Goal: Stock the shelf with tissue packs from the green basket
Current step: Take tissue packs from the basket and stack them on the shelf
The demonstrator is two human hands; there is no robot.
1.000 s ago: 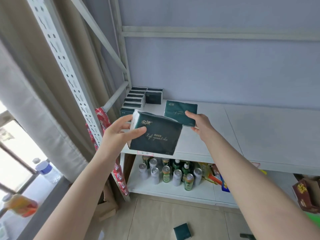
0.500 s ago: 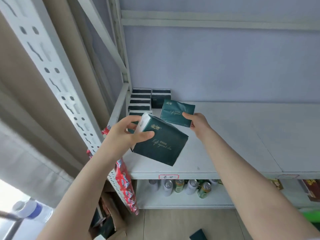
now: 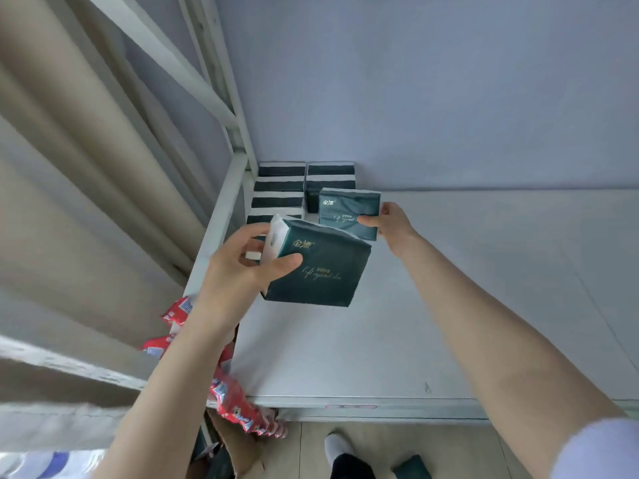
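My left hand [image 3: 242,267] grips a dark green tissue pack [image 3: 321,271] by its white end and holds it above the white shelf board [image 3: 449,305]. Farther back, my right hand [image 3: 390,223] holds a second dark green tissue pack [image 3: 345,212] upright, just in front of the right-hand row. Two rows of stocked tissue packs [image 3: 280,188] stand in the shelf's back left corner. The green basket is out of sight.
The white shelf frame's post [image 3: 228,98] and its side rail [image 3: 221,219] bound the shelf on the left. Red snack packets [image 3: 235,399] hang by the front left corner. A tissue pack [image 3: 411,468] lies on the floor near a foot [image 3: 342,454].
Both hands have carried their packs farther over the shelf toward the back left rows. The view has moved closer and higher, so the lower shelf with its cans has dropped out of sight.
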